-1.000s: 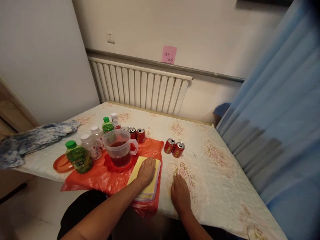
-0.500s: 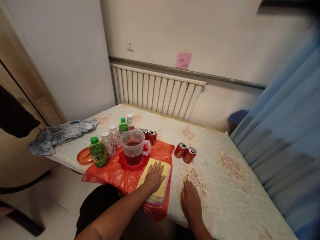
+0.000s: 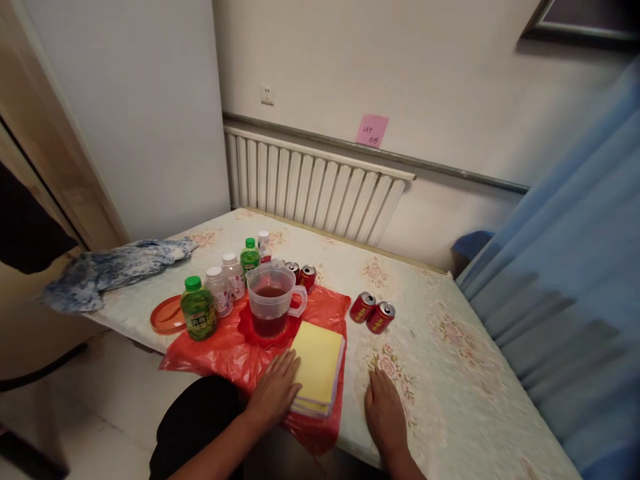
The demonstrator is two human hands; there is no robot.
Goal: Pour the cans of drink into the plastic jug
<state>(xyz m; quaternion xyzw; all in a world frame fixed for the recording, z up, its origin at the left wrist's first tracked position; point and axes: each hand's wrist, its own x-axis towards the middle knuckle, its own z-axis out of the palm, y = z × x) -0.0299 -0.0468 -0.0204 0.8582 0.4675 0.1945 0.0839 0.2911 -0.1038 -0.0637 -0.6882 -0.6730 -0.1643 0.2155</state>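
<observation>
Head cam: L hand (image 3: 274, 395) flat, fingers spread, grasping nothing. It rests on the red plastic bag (image 3: 220, 350) at the table's near edge, fingertips touching the left side of the yellow cloth stack (image 3: 319, 360). Stack lies flat on the bag, near edge, just in front of the clear jug (image 3: 270, 303) w/ red liquid. R hand (image 3: 385, 415) palm-down and relaxed on the bare tablecloth (image 3: 450, 360), right of the stack, not touching it. Two red cans (image 3: 373, 312) lie beyond the R hand, apart from it. Green-cap bottle (image 3: 199, 316) and orange lid (image 3: 165, 315) towards the left edge. Blue-white cloth (image 3: 115, 270) hangs over the far-left corner.
</observation>
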